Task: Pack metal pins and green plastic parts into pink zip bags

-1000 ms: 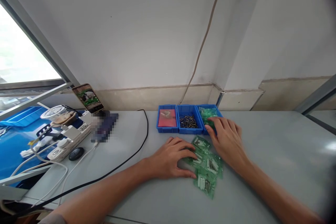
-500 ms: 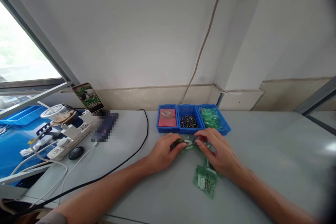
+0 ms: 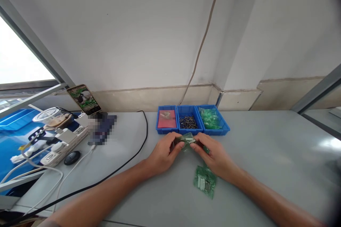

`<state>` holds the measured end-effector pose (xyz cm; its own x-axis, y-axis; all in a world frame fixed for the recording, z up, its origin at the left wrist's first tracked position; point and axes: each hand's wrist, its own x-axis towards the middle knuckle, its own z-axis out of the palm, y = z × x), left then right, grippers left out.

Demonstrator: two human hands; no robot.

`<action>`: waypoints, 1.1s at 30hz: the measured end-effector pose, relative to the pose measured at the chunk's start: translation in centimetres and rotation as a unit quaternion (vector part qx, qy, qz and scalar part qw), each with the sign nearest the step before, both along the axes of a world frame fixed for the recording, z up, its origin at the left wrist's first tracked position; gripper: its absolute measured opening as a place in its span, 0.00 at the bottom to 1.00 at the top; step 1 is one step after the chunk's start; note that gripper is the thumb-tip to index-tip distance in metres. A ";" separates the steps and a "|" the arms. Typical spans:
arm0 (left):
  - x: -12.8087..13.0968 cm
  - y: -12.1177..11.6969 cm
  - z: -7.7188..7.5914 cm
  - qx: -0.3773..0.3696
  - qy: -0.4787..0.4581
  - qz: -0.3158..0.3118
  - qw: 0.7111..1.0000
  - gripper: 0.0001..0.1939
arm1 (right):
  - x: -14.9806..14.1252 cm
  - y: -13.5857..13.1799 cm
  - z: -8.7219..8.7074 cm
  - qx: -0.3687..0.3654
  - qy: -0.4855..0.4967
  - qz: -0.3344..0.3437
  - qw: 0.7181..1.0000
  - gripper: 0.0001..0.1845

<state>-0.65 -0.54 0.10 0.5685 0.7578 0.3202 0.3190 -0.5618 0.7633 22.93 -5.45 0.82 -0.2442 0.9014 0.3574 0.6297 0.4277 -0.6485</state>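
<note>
Green bag [image 3: 188, 137] pinched in fingers [image 3: 178, 147], white contents [image 3: 190, 140] lying left-right.

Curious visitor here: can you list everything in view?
Held bag: one, green, centre
Loose bag: at least one, green, front
Bins: three, blue, back
Red sheet: one, red, left bin
Pale bits: uncounted, whitish, on sheet
Metal pieces: many, dark, middle bin
Bag pile: uncounted, green, right bin
Phone: one, greenish screen, back left
Black cord: one, black, left
Cables: several, white, left
Power strip: one, white, left
Oval device: one, black, left
Container: one, clear, far left
Tray: one, blue, far left
Wall cord: one, tan, behind
Wall: one, grey, behind
Window: one, white, upper left
Table: one, grey, foreground
Left hand, right hand: two, bare, on held bag
</note>
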 end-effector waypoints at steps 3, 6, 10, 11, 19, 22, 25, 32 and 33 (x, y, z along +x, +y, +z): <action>0.0 0.1 0.1 0.006 0.001 0.012 1.000 0.17 | 0.1 0.1 -0.2 -0.017 -0.007 -0.002 1.000 0.15; 0.1 0.1 0.3 0.020 0.000 0.004 1.000 0.17 | 0.2 0.1 -0.2 -0.022 -0.008 -0.007 1.000 0.16; 0.1 0.2 0.4 0.018 -0.006 -0.003 1.000 0.15 | 0.2 0.1 -0.2 -0.033 0.002 -0.003 0.999 0.13; 0.1 0.2 0.3 0.018 -0.006 -0.003 1.000 0.14 | 0.2 0.1 -0.2 -0.034 0.002 -0.001 0.999 0.12; 0.1 0.2 0.2 0.047 -0.009 -0.027 0.998 0.12 | 0.2 -0.1 -0.1 0.002 -0.011 0.020 1.000 0.13; 0.0 0.2 0.2 0.046 -0.017 -0.036 0.998 0.12 | 0.2 -0.2 -0.1 0.018 -0.022 0.018 0.999 0.12; 0.1 0.2 0.3 0.047 -0.022 -0.036 0.998 0.11 | 0.1 -0.2 -0.1 0.022 -0.023 0.021 0.999 0.12; 0.2 0.2 0.4 0.069 -0.021 -0.045 0.996 0.09 | 0.1 -0.1 -0.1 0.026 -0.001 0.040 0.999 0.06; 0.2 0.1 0.5 0.075 -0.023 -0.046 0.996 0.10 | 0.1 -0.1 -0.1 0.025 0.002 0.044 0.999 0.06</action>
<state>-0.47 -0.40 0.58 0.6157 0.6449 0.4528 0.2268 -0.6953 0.6820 23.05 -5.57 0.71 -0.3200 0.8571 0.4037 0.5849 0.5139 -0.6275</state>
